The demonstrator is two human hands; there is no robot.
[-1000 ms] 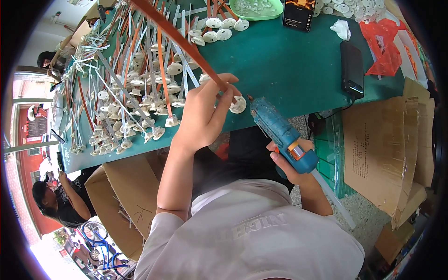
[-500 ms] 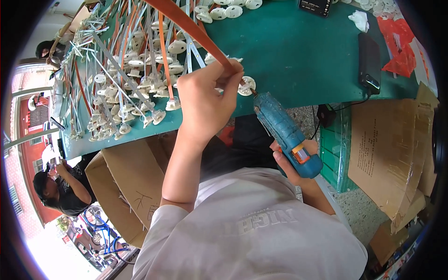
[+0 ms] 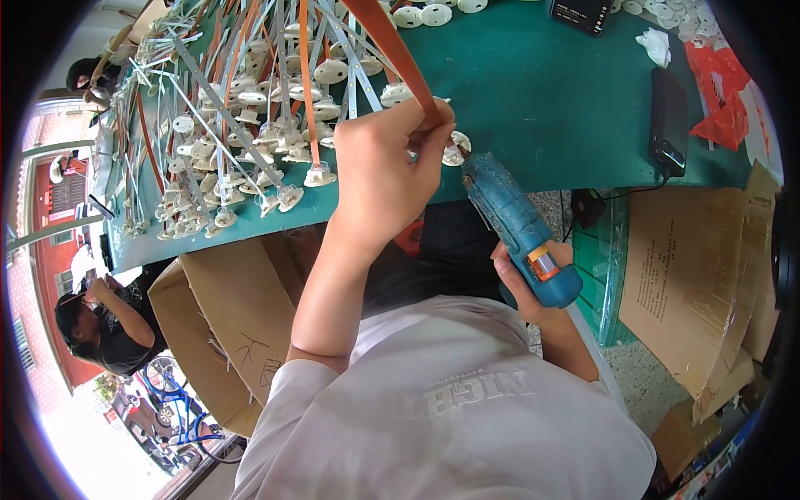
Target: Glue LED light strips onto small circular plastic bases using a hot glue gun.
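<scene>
Orange strip [image 3: 392, 54], long and flat, pinched at its lower end between thumb and fingers of left hand [image 3: 387, 179], slanting up and away toward top edge of view. Left hand closed tightly on strip, raised over near edge of green table [image 3: 542, 100]. Small white disc [image 3: 457, 150] at strip's lower end, just beside fingertips; whether touched by them, not discernible. Blue glue gun [image 3: 517, 225] gripped by right hand [image 3: 521, 283], fingers wrapped fully around handle, nozzle aimed up at white disc and appearing to meet it. Orange trigger band visible on gun near hand.

Heap of grey and orange strips with white disc bases [image 3: 242, 142] spread over left part of table. Loose white discs [image 3: 433, 12] farther back. Black flat device [image 3: 669, 121] lying near right edge of table, red plastic scraps [image 3: 725, 92] just beside it, crumpled white tissue [image 3: 654, 46] behind. Brown cardboard sheets [image 3: 708, 283] below table at right; open cardboard box [image 3: 225, 325] below at left. Second person [image 3: 104, 321] in dark top at lower left, well apart from work.
</scene>
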